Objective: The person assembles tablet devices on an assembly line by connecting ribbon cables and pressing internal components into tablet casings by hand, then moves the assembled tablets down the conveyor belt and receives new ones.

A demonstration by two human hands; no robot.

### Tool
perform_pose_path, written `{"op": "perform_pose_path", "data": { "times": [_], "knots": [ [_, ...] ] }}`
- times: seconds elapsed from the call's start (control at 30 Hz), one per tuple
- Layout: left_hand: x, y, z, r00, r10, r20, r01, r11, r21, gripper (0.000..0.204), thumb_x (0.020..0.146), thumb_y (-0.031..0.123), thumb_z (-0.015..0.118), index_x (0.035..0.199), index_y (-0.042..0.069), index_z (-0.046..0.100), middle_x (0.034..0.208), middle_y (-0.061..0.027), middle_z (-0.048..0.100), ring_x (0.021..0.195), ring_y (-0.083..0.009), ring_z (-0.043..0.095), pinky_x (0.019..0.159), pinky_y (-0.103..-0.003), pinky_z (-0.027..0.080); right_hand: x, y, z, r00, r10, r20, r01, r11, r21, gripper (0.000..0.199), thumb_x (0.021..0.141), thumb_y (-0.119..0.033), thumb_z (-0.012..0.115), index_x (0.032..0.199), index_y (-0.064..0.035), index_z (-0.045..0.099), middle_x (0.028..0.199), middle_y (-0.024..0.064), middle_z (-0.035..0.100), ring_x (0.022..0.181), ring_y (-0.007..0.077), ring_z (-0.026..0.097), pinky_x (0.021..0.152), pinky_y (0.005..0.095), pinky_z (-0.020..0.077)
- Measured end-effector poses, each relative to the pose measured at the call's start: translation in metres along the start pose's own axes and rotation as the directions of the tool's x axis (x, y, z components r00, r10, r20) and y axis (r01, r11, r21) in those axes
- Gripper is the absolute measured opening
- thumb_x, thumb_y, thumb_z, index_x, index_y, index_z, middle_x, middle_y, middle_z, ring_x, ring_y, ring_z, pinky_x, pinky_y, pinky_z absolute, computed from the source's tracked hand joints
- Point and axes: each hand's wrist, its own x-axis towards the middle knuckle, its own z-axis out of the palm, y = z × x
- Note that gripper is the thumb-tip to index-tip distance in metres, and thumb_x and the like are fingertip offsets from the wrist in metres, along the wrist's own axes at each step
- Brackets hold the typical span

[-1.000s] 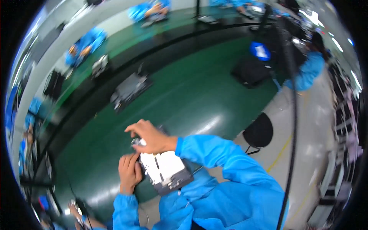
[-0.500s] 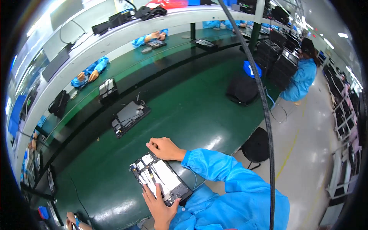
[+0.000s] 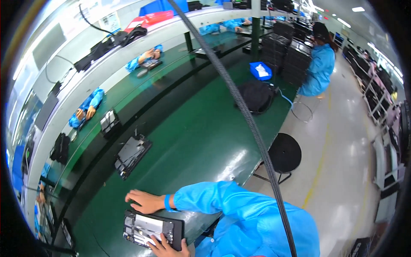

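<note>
the green workbench (image 3: 201,141) carries an opened tablet (image 3: 152,229) at its near edge, long axis running left to right. the right hand (image 3: 143,200) lies flat, fingers spread, just beyond its far edge; the left hand (image 3: 169,247) grips its near edge and is nearer.

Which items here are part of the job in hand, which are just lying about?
In hand:
- opened tablet-like device, internals facing up
- left hand gripping its near edge
- right hand flat on the green bench just beyond it

Lying about:
- second opened device farther up the bench
- black bag
- blue tray
- black stool
</note>
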Motion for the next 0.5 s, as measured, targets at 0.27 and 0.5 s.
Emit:
{"op": "perform_pose_path", "data": {
  "times": [0.27,0.5],
  "knots": [
    [0.070,-0.096,0.012,0.998,0.008,-0.058,-0.006,0.999,0.046,0.087,0.101,0.051,0.077,0.158,-0.010,0.050,0.165,-0.0363,0.048,0.152,-0.0655,0.038,0.128,-0.068,0.031,0.044,0.040,-0.046,0.858,-0.290,-0.424,-0.061,0.762,-0.645,0.067,0.087,-0.011,0.081,0.149,-0.0066,0.059,0.164,0.0232,0.046,0.154,0.0483,0.036,0.123,0.0608,0.0351],
    [0.150,-0.215,0.056,0.996,0.024,-0.089,-0.028,0.998,-0.054,0.067,0.106,0.032,0.070,0.162,0.002,0.052,0.177,-0.0211,0.044,0.167,-0.0506,0.028,0.135,-0.059,0.025,0.075,0.076,-0.084,0.840,-0.156,-0.520,-0.296,0.671,-0.680,0.067,0.090,-0.024,0.088,0.150,-0.0061,0.063,0.167,0.0253,0.044,0.156,0.0493,0.035,0.120,0.0629,0.0352]
  ]
}}
